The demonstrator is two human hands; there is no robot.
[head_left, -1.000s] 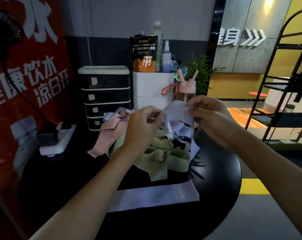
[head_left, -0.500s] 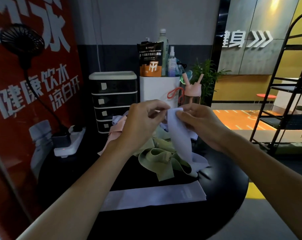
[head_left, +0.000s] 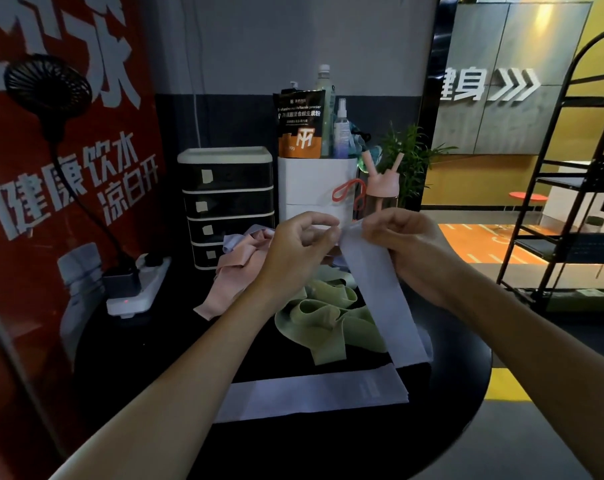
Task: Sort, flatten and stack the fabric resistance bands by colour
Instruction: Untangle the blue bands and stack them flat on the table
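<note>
From the head camera, the left hand (head_left: 299,251) and the right hand (head_left: 402,244) both pinch the top edge of a lilac band (head_left: 380,299), hanging above the green bands (head_left: 325,317) on the black table (head_left: 460,393); another lilac band (head_left: 314,394) lies flat in front, pink bands (head_left: 231,271) behind.

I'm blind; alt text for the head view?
Left hand and right hand pinch the top of a hanging lilac band over a black table. A flat lilac band lies in front, tangled green bands and pink bands behind.

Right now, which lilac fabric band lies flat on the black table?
The flat lilac fabric band nearest the person; the hanging lilac band is pinched between left hand and right hand.
</note>
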